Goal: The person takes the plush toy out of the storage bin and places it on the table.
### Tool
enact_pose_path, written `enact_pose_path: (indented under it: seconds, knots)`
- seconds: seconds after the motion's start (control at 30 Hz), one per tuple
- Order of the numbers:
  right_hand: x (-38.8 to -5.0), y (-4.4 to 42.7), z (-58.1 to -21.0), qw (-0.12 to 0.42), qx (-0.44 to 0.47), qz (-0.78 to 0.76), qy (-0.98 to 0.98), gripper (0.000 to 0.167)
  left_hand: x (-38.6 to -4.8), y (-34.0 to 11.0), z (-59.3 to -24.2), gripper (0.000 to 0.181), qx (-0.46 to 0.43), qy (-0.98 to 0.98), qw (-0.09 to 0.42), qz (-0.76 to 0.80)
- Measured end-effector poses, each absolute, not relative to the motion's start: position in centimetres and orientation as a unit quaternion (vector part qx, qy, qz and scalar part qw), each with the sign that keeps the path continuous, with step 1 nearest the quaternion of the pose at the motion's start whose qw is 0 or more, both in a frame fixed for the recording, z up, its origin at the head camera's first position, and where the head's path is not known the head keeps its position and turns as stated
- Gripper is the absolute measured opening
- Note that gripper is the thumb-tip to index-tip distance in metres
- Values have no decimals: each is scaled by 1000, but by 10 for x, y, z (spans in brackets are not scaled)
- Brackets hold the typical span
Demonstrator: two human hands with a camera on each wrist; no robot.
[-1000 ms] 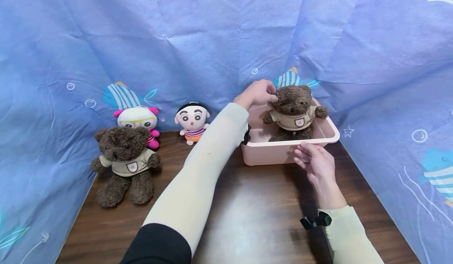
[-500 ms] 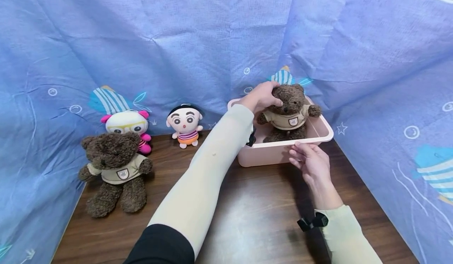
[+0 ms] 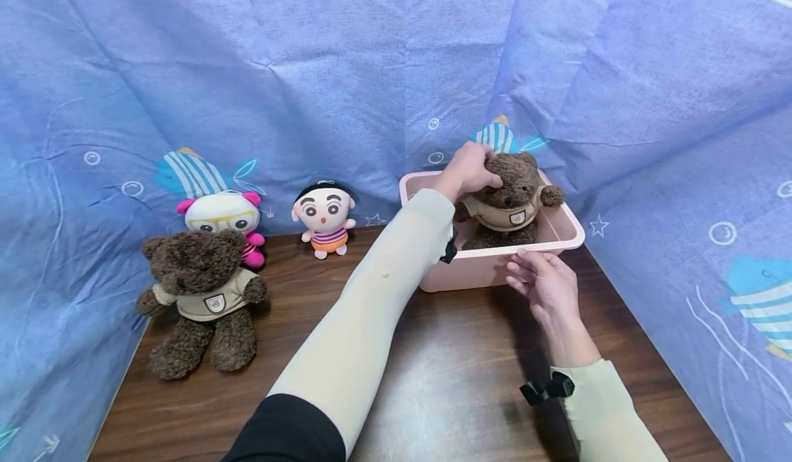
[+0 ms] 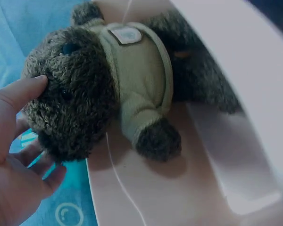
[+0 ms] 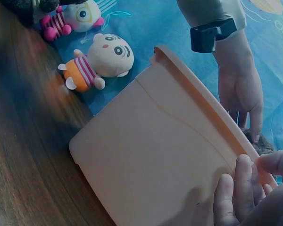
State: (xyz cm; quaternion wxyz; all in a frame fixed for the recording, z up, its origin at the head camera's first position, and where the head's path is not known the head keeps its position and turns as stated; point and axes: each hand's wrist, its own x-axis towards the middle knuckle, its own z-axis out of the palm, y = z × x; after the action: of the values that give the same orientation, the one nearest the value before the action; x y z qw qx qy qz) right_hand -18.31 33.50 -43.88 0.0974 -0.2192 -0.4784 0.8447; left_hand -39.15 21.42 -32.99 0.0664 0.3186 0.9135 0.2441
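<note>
A brown teddy bear (image 3: 515,185) in a beige shirt sits in the pink plastic bin (image 3: 464,271), its head tipped forward above the rim. My left hand (image 3: 468,168) grips that head from the side. In the left wrist view, the thumb (image 4: 26,92) presses the fur near an eye while the other fingers go round the back of the head, partly hidden. At the bin's front rim, my right hand (image 3: 551,287) pinches the edge. The right wrist view has its fingers (image 5: 243,181) against the outer wall, with the thumb over the rim.
Another brown teddy bear (image 3: 204,290) sits at the left of the wooden table (image 3: 445,372), in front of a pink and white plush toy (image 3: 223,211) with yellow glasses. A black-haired doll (image 3: 324,218) leans by the blue curtain (image 3: 346,70), left of the bin.
My left hand has moved from beside the bear's ear onto its head. The bear's head now leans forward and lower. My right hand stays on the rim; the head view has shifted slightly.
</note>
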Motion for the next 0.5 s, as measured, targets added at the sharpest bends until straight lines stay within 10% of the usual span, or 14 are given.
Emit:
enact_pose_path:
  seconds: [0.5]
  knots:
    - [-183, 335, -438, 94, -222, 846, -475, 10, -376, 214, -335, 63, 310, 901, 83, 292]
